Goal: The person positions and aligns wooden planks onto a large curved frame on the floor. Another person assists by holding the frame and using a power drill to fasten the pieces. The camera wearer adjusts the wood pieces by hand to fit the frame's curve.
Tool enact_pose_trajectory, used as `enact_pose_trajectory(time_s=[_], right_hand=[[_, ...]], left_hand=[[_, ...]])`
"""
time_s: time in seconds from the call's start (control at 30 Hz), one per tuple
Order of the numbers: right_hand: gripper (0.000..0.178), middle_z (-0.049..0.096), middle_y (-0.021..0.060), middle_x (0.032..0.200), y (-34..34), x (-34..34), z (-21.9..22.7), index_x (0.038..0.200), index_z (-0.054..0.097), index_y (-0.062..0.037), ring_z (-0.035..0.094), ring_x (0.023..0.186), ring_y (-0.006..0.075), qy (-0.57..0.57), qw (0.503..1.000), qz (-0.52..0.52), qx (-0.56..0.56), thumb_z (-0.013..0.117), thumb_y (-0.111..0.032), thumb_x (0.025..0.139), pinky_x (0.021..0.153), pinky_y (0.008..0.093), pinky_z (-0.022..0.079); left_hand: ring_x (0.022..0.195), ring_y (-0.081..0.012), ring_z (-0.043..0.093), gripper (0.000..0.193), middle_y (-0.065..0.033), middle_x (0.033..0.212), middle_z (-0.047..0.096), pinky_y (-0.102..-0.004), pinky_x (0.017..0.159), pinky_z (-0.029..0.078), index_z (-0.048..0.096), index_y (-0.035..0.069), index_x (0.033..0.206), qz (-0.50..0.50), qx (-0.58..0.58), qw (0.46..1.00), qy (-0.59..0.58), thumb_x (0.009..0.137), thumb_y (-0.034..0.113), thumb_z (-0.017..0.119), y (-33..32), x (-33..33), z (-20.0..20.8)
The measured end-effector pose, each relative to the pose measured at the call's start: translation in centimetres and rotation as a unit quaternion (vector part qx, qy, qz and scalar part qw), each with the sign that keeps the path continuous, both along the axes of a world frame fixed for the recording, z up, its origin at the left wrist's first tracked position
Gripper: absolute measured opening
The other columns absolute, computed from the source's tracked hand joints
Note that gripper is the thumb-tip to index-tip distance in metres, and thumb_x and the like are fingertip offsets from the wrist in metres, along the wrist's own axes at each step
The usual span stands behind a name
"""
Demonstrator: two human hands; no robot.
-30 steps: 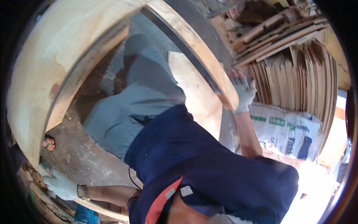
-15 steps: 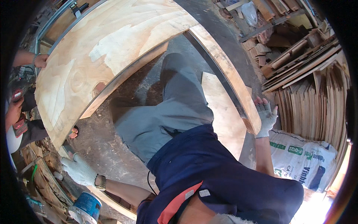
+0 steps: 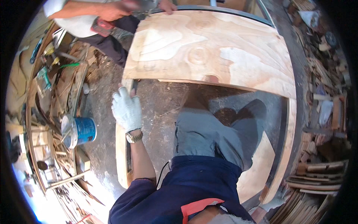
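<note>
A wooden frame with a broad plywood panel [image 3: 171,48] across its far part lies around my legs. Its left rail [image 3: 122,149] and right rail [image 3: 288,149] run back toward me. My left hand [image 3: 127,110], in a white knitted glove, is closed over the left rail near the panel's near edge, thumb on the inner side. At the near end of the right rail is my right hand [image 3: 276,201], also gloved. The rail and the picture's rim hide most of it, so its fingers do not show.
At the far left a co-worker's hand [image 3: 113,13] holds a red cordless power tool [image 3: 102,27]; their other hand [image 3: 167,6] rests on the panel's far edge. A blue-and-white bucket [image 3: 85,130] stands left. Wood scraps and stacked boards [image 3: 317,179] line the right.
My view has turned left, so the frame now appears straighter ahead. My left hand has come further up along the left rail. The right hand has slipped mostly out of sight.
</note>
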State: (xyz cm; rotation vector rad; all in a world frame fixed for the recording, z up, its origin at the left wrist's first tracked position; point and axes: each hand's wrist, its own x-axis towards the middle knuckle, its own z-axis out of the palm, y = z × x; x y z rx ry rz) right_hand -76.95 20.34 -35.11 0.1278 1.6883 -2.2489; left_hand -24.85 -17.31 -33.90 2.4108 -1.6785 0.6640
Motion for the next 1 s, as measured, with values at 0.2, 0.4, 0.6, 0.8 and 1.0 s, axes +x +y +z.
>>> enact_pose_trajectory(time_s=[0.2, 0.4, 0.6, 0.8, 1.0], right_hand=[[0.067, 0.059, 0.0192, 0.139, 2.4, -1.9, -1.4, 0.137, 0.056, 0.0021, 0.054, 0.134, 0.0310, -0.011, 0.982, 0.163, -0.095, 0.036, -0.054, 0.105, 0.117, 0.0496, 0.036], [0.073, 0.056, 0.0205, 0.147, -0.1, -0.1, -0.1, 0.145, 0.052, 0.0025, 0.049, 0.139, 0.0311, 0.003, 0.999, 0.003, 0.045, 0.024, -0.054, 0.107, 0.121, 0.0481, 0.029], [0.072, 0.058, 0.0183, 0.143, -0.4, -0.1, 0.1, 0.143, 0.052, 0.0045, 0.054, 0.136, 0.0290, -0.008, 0.999, -0.004, 0.032, 0.025, -0.053, 0.109, 0.120, 0.0463, 0.034], [0.076, 0.050, 0.0219, 0.153, 0.2, -0.9, -0.6, 0.147, 0.047, 0.0053, 0.043, 0.147, 0.0318, -0.012, 1.000, -0.015, 0.025, 0.017, -0.053, 0.109, 0.127, 0.0472, 0.023], [0.077, 0.047, 0.0191, 0.157, 1.2, -1.1, -1.1, 0.151, 0.043, 0.0035, 0.043, 0.147, 0.0289, 0.026, 0.997, 0.048, 0.051, 0.015, -0.054, 0.108, 0.126, 0.0470, 0.026]], left_hand=[[0.092, -0.0333, 0.067, 0.053, -0.0165, 0.104, 0.064, -0.0457, 0.080, 0.054, 0.057, 0.006, 0.140, 0.007, 0.010, 1.000, 0.004, 0.097, 0.036, 0.064, -0.1, -0.3, 0.1], [0.092, -0.0348, 0.067, 0.054, -0.0186, 0.105, 0.065, -0.0468, 0.079, 0.054, 0.057, 0.006, 0.141, 0.012, 0.010, 1.000, 0.011, 0.097, 0.036, 0.064, -0.2, -0.2, 0.0], [0.092, -0.0365, 0.067, 0.054, -0.0196, 0.103, 0.064, -0.0477, 0.079, 0.054, 0.057, 0.005, 0.141, 0.007, 0.001, 1.000, 0.017, 0.096, 0.033, 0.065, -0.2, -0.4, 0.2], [0.093, -0.0331, 0.067, 0.052, -0.0173, 0.104, 0.064, -0.0456, 0.080, 0.053, 0.057, 0.004, 0.140, 0.008, 0.011, 1.000, 0.027, 0.098, 0.034, 0.065, -0.2, -0.5, 0.4], [0.094, -0.0350, 0.067, 0.052, -0.0189, 0.104, 0.064, -0.0466, 0.081, 0.054, 0.057, 0.004, 0.140, 0.005, 0.010, 1.000, 0.030, 0.098, 0.033, 0.064, -0.2, -0.4, 0.4]])
